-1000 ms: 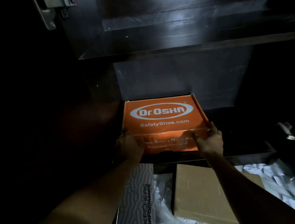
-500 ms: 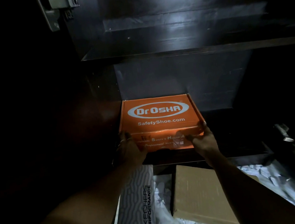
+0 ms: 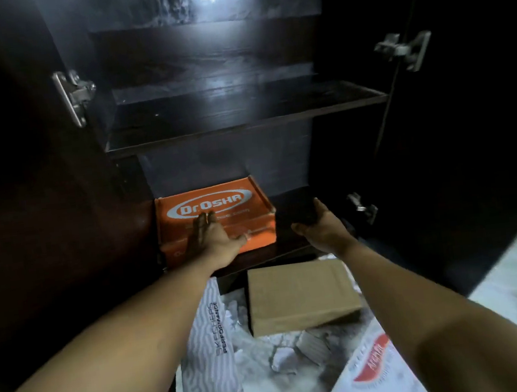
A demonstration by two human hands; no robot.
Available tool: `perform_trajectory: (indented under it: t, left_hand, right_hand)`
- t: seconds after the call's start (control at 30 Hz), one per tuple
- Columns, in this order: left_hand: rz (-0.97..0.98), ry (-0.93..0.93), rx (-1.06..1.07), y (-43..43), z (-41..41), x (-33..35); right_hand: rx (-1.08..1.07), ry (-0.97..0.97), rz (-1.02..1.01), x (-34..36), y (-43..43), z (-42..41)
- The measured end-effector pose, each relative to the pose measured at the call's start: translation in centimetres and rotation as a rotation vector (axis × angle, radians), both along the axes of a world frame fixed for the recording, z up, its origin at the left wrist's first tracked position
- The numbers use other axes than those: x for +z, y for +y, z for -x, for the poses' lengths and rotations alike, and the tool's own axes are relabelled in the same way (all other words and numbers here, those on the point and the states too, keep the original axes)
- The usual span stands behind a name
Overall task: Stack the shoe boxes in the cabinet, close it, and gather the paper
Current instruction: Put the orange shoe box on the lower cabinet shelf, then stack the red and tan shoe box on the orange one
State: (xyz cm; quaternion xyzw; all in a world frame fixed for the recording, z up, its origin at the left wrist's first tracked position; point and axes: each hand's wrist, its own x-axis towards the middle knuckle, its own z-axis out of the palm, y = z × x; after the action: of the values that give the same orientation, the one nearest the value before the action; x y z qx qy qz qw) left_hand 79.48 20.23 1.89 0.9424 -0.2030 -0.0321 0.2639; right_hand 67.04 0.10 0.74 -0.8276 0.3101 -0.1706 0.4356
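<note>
Lying flat on the orange box (image 3: pixel 212 201) at middle left in the cabinet (image 3: pixel 242 123), your left grip (image 3: pixel 213 236) holds nothing, your right grip (image 3: pixel 321 224) is open and empty, so take the stiff, likely light brown box (image 3: pixel 297 297) at lower middle by its sides.

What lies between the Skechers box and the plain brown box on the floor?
In the head view, crumpled white paper fills the gap between the Skechers box and the brown box; nothing else shows there.

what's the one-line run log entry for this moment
orange box: cabinet bottom, left | left hand: flat on its top | right hand: open, clear of box | brown box, paper: on floor outside
</note>
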Motion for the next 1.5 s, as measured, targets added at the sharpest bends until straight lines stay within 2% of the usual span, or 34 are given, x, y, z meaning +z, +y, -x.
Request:
perform_trajectory:
  t: [0.07, 0.3, 0.4, 0.5, 0.67, 1.07, 1.2, 1.4, 1.5]
  left_hand:
    - [-0.014, -0.012, -0.098, -0.5, 3.2, 2.2]
    - [0.062, -0.013, -0.416, -3.0, 16.5, 12.3]
    - [0.100, -0.066, -0.494, -3.7, 22.4, 15.3]
    - [0.123, -0.054, -0.609, -3.5, 27.3, 15.1]
    - [-0.005, -0.110, -0.821, -3.0, 32.5, 13.9]
    - [-0.034, -0.111, -1.186, -8.0, 41.7, 13.8]
    - [-0.048, -0.099, -1.255, -9.7, 44.3, 13.0]
    - [0.002, -0.079, -1.261, -9.6, 48.4, 9.1]
    - [-0.145, -0.064, -1.293, -7.5, 51.5, 4.5]
  right_hand:
    - [-0.026, 0.039, 0.017, 1.4, -1.5, 3.7]
    - [-0.215, 0.144, 0.145, 15.4, 0.9, 21.2]
    - [-0.302, 0.141, 0.217, 18.0, 1.6, 27.5]
    - [-0.378, 0.161, 0.251, 18.8, 3.2, 32.7]
    - [-0.496, 0.228, 0.269, 17.6, 6.1, 38.8]
    - [-0.791, 0.312, 0.200, 17.6, 8.4, 53.3]
    - [-0.816, 0.293, 0.222, 16.4, 9.0, 57.7]
    - [-0.855, 0.312, 0.101, 11.3, 7.5, 62.5]
    - [-0.833, 0.359, -0.065, 6.5, 7.7, 64.2]
